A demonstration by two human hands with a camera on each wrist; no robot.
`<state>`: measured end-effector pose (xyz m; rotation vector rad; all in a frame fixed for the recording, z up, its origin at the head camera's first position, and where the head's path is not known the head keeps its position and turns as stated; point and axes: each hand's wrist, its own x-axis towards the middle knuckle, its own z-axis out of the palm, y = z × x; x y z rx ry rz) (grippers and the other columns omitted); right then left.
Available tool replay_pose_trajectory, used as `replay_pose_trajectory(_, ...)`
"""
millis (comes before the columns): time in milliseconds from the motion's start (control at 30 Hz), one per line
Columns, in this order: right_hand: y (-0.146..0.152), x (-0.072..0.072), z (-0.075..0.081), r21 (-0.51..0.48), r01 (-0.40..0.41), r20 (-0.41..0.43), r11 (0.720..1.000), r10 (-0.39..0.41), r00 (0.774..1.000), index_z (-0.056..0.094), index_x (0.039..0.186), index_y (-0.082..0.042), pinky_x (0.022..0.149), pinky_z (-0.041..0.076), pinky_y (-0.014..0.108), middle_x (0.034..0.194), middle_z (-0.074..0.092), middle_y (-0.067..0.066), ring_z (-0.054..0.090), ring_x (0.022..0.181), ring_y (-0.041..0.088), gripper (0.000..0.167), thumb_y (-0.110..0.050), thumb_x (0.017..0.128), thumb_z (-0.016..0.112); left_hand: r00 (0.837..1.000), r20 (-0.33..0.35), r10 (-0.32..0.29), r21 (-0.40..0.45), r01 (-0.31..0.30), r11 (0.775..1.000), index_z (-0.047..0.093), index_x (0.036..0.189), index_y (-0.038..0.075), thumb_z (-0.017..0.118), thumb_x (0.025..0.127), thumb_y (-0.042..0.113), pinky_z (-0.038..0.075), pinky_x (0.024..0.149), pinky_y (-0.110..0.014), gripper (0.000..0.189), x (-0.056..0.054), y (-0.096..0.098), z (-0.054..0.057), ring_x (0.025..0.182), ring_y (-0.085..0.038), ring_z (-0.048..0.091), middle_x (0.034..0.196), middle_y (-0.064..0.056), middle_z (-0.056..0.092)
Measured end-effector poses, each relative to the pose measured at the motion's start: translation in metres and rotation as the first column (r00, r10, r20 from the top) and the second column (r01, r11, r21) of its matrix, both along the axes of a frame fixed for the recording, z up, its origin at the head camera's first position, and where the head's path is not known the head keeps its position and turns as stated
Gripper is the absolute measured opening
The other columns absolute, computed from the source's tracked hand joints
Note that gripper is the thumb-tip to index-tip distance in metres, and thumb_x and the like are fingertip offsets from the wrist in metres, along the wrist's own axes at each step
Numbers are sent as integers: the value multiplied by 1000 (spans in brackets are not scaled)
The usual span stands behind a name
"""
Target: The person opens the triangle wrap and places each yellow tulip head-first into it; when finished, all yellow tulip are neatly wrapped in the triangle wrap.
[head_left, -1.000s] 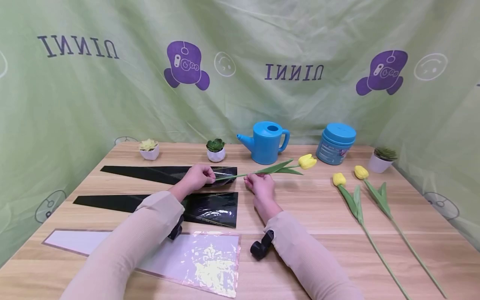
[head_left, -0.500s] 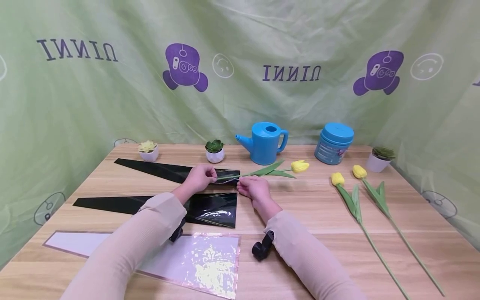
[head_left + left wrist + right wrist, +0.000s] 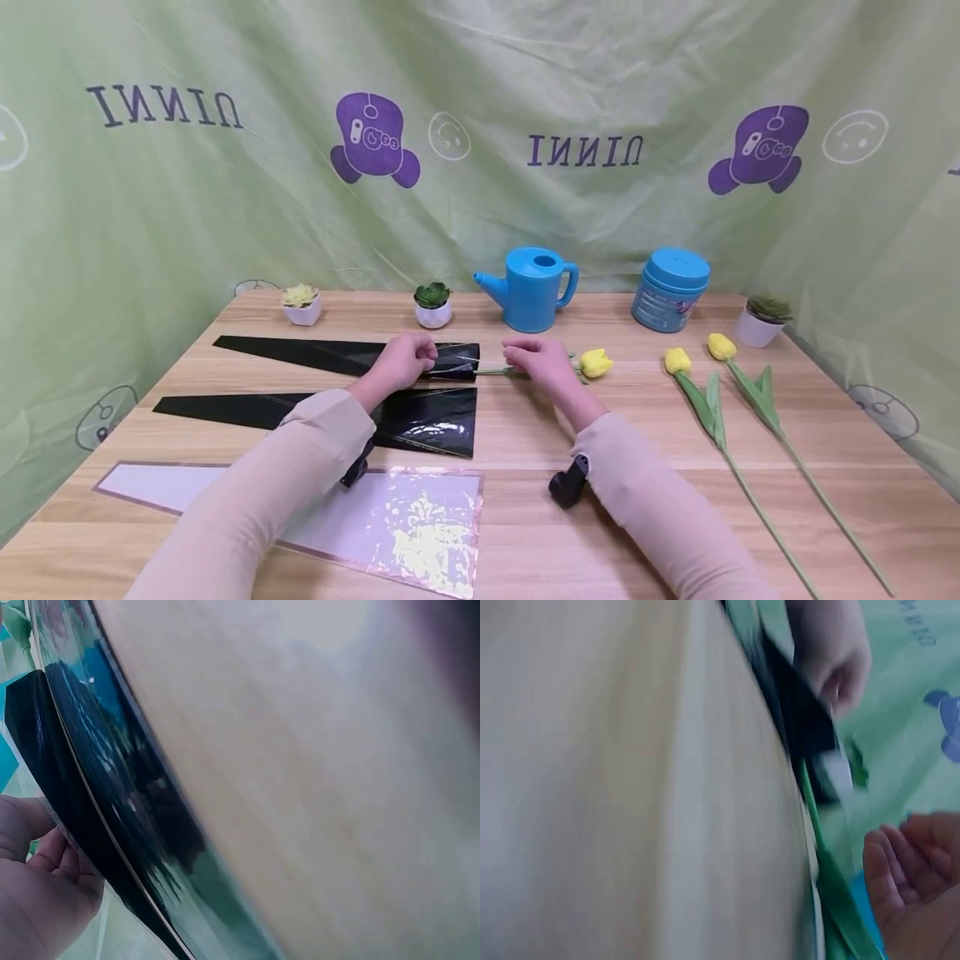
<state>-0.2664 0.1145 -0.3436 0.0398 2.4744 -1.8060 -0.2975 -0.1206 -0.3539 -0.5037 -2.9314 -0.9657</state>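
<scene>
My left hand [image 3: 403, 360] pinches the upper edge of the far black, tapered flower sleeve [image 3: 300, 352], holding its wide end lifted. In the left wrist view, thumb and fingers [image 3: 52, 855] meet at that dark film. A yellow tulip [image 3: 597, 363] lies across the wide end, its stem reaching into the sleeve's mouth; how deep is hidden. Over the tulip's leaves hovers my right hand [image 3: 543, 362], fingers loosely bent. In the right wrist view, the right hand [image 3: 919, 877] holds nothing, apart from the green stem [image 3: 810, 802].
Nearer me lie a second black sleeve [image 3: 427, 421] and a white, clear-edged one [image 3: 352, 517]. Two yellow tulips [image 3: 677, 361] lie at the right. Along the back stand a blue watering can [image 3: 531, 292], a blue tub [image 3: 670, 292] and small potted succulents [image 3: 432, 307].
The tulip has moved left, its stem going into the black sleeve. My right hand has let go of it and shifted right. My left hand now holds the sleeve's edge.
</scene>
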Motion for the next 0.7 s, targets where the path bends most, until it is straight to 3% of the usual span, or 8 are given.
replay_pose_trajectory(67, 14, -4, 2, 160, -46, -53, 986, 55, 997, 64, 115, -8, 89, 47, 36, 111, 65, 11, 60, 98, 19, 28, -19, 90, 59, 1000, 2, 6, -5, -6, 1000, 64, 90, 4, 62, 84, 1, 45, 71, -32, 7, 0, 0, 0, 72, -19, 55, 76, -7, 61)
replay_pose_trajectory(167, 33, -10, 4, 342, -116, -123, 933, 167, 978, 63, 116, -7, 90, 46, 39, 113, 64, 12, 57, 103, 25, 29, -19, 91, 59, 1000, 4, 14, -12, -13, 1000, 64, 96, 3, 61, 85, 2, 45, 72, -35, 11, 0, -1, -1, 74, -20, 57, 79, -9, 63)
replay_pose_trajectory(400, 61, -20, 5, 581, -220, -199, 784, 399, 895, 65, 113, -3, 89, 46, 44, 109, 66, 13, 60, 101, 28, 27, -15, 89, 61, 1000, -12, 22, -5, -22, 1000, 64, 97, 4, 61, 86, 3, 46, 72, -35, 12, 1, -1, 0, 75, -21, 56, 81, -9, 62)
replay_pose_trajectory(533, 67, -25, 5, 676, -274, -169, 684, 506, 846, 68, 107, -4, 90, 46, 44, 106, 67, 12, 60, 101, 27, 22, -12, 87, 63, 999, -29, 17, 6, -16, 1000, 63, 93, 3, 60, 85, 1, 45, 72, -34, 8, 2, -1, 1, 75, -21, 56, 80, -8, 62)
replay_pose_trajectory(667, 66, -28, 6, 754, -323, -78, 571, 567, 820, 70, 104, -5, 88, 46, 43, 102, 69, 10, 61, 96, 24, 20, -11, 86, 64, 999, -41, 26, 9, -26, 1000, 60, 87, 4, 60, 84, 0, 44, 70, -33, 5, 2, -1, 2, 73, -20, 54, 77, -6, 60)
replay_pose_trajectory(700, 66, -29, 7, 761, -331, -58, 559, 565, 823, 70, 105, -6, 88, 46, 42, 101, 69, 10, 61, 95, 23, 20, -10, 86, 63, 999, -40, 30, 12, -29, 999, 59, 86, 4, 61, 84, 0, 43, 70, -32, 5, 2, -1, 2, 73, -20, 53, 77, -6, 59)
